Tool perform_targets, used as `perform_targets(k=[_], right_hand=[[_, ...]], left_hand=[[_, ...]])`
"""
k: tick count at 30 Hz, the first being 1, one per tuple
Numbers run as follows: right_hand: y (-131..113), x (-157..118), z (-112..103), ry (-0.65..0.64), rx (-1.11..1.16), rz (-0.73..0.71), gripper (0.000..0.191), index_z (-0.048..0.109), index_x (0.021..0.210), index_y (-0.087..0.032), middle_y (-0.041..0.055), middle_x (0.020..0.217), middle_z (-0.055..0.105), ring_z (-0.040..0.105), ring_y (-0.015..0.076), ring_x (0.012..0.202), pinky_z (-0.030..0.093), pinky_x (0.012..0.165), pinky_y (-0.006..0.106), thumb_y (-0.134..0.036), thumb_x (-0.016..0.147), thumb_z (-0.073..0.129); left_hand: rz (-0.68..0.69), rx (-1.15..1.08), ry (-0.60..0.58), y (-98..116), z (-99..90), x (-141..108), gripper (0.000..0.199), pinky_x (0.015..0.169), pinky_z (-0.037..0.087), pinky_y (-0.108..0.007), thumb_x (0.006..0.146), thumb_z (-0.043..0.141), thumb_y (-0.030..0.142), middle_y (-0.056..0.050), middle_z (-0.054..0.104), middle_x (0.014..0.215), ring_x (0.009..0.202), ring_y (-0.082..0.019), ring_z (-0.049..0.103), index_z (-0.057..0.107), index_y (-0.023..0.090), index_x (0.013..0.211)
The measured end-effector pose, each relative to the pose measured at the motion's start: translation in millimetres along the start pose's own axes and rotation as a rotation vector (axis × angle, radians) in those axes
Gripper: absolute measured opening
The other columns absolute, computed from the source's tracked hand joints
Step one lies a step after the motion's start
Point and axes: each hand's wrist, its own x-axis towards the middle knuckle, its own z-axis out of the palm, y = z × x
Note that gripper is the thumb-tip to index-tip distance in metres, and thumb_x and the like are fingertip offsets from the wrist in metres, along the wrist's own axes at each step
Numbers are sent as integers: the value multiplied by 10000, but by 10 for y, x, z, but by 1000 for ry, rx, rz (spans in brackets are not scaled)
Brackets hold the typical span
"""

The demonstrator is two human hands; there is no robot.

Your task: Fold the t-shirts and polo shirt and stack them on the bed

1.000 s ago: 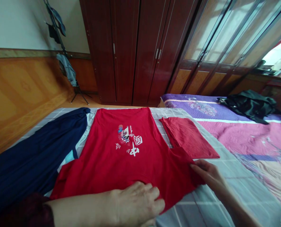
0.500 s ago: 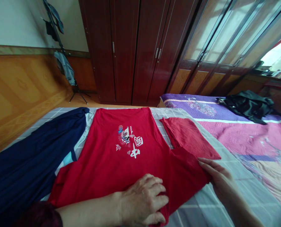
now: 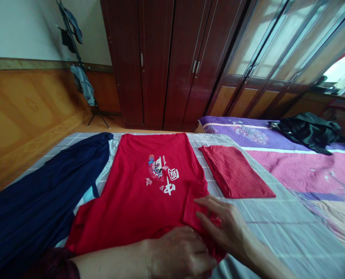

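Observation:
A red T-shirt (image 3: 137, 209) with a white and coloured print lies spread on the bed, its collar end toward me. Its right-side sleeve (image 3: 196, 193) is folded inward over the body. On top of that fold rests my right hand (image 3: 227, 223), fingers stretched and apart, touching the cloth. My left hand (image 3: 184, 250) reaches across the near end of the shirt with its fingers curled down onto the fabric; the fingertips are partly hidden. A folded red garment (image 3: 236, 170) lies just to the right, apart from the shirt.
Dark blue clothing (image 3: 56, 182) lies at the left of the grey checked bed (image 3: 265, 232). A second bed with a purple and pink cover (image 3: 294, 166) holds a black garment (image 3: 308, 130). Behind stand a dark red wardrobe (image 3: 157, 69) and a coat stand (image 3: 76, 50).
My right hand has moved left, bringing the sleeve over onto the shirt's body. The folded red garment now shows fully. My left hand has shifted slightly down and right.

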Motion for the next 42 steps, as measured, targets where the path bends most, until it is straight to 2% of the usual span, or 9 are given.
perform_targets(k=[6,9,14,18,22,27,34,38,42], right_hand=[[382,-421,8,31,-147,90,296,646,1069,-219,94,1043,656,654,219,908,547,757,320,-281,782,608],[512,-636,119,32,-211,73,431,616,1153,-215,121,1170,607,624,254,1010,547,804,350,-219,722,610],[477,-711,185,39,-202,72,245,643,933,-205,95,950,643,643,196,833,542,705,307,-134,812,443],[275,-617,90,-29,-162,62,228,630,868,-199,77,834,628,627,182,740,510,639,292,-170,886,404],[252,-475,-48,-185,-21,67,152,644,852,-220,48,834,634,618,163,750,484,657,268,-271,893,507],[634,-15,-136,62,1,168,231,647,1018,-191,83,1025,652,599,142,708,468,638,268,-231,847,498],[1174,618,-20,-259,498,359,369,649,1023,-118,-13,655,594,447,66,433,339,390,192,-356,743,619],[1367,620,-111,-220,568,411,283,633,767,-132,-56,514,482,392,51,402,294,376,178,-414,744,623],[1417,568,-111,-218,597,412,330,650,876,-129,-40,580,540,450,63,461,327,420,185,-429,740,649]], left_hand=[[-379,-60,159,-302,-372,-73,253,876,452,-302,859,531,187,-67,596,1060,981,-191,556,574,165,1107],[-335,-78,73,-421,-295,-86,483,957,429,-363,785,656,294,-94,531,1243,1129,-242,495,518,175,1232],[-295,-50,103,-463,-140,-41,102,932,427,-337,866,547,190,-63,610,1135,1048,-204,542,625,157,923],[-324,-167,208,-514,-385,-29,121,904,427,-286,875,517,164,-60,642,1032,968,-170,574,636,143,888],[-329,-276,90,-603,-531,-76,84,850,441,-257,824,575,136,-28,664,935,897,-153,598,656,156,814],[-382,-328,63,-618,-359,-74,86,860,447,-264,824,592,147,-40,657,981,934,-160,597,671,156,856],[-364,-520,90,-434,-247,-18,323,966,422,-348,769,695,219,-71,602,1187,1084,-198,561,637,198,1086],[-359,-582,187,-368,-219,11,291,951,427,-332,815,643,221,-80,600,1196,1088,-187,563,619,185,1103],[-291,-321,136,-338,-120,52,361,893,420,-382,832,647,370,-65,671,1036,959,-216,593,587,175,1131]])
